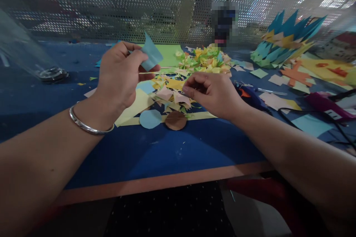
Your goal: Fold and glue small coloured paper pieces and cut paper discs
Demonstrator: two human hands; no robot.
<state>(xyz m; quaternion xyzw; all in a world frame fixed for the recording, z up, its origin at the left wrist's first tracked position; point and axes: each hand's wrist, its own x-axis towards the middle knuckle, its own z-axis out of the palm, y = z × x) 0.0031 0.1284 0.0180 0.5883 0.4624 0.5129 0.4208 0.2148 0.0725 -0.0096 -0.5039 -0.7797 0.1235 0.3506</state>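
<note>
Left hand (119,69) pinches blue paper (151,53) (likely light, creasable; grip edges); right hand (214,92), beside it, curled, contents unclear.

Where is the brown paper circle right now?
In the head view, the brown paper circle lies near the table's front edge, just right of the light blue paper circle and below the pile of paper scraps.

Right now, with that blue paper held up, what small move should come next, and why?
Perhaps bring the right hand to the raised blue paper and pinch its free corner. The left hand holds the paper with its pointed top corner free, while the right hand is apart from it, near the cut scraps, with no paper plainly visible in its grip.
</note>
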